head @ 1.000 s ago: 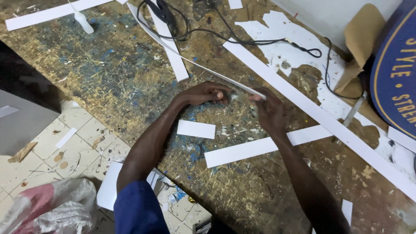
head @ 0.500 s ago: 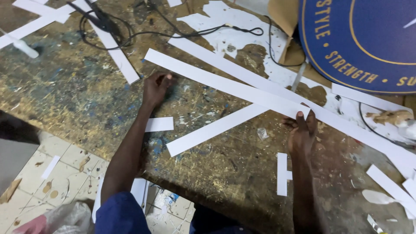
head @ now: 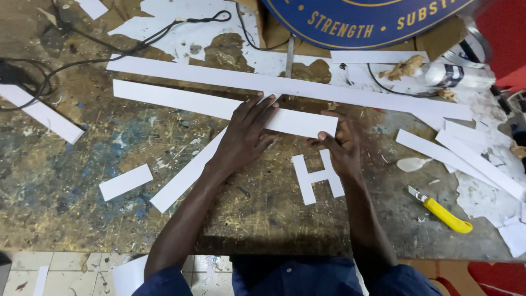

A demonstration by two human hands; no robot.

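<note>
My left hand (head: 247, 134) lies flat, fingers spread, pressing on a long white strip (head: 181, 100) that runs across the stained workbench (head: 82, 181). My right hand (head: 341, 143) rests at that strip's right end, fingertips touching its edge. A longer white strip (head: 383, 97) lies parallel just beyond. A shorter slanted white strip (head: 183, 181) passes under my left wrist. A white cut-out letter shape (head: 315, 176) sits beside my right wrist.
A yellow utility knife (head: 444, 211) lies at the right front. More white strips (head: 471, 159) spread to the right, a small white piece (head: 126, 182) at the left. A round blue sign (head: 367, 16) and black cables (head: 137, 46) lie at the back. The bench edge runs along the bottom.
The view has shifted right. My two hands, spread wide apart half a second ago, have come together onto the right end of the long white strip.
</note>
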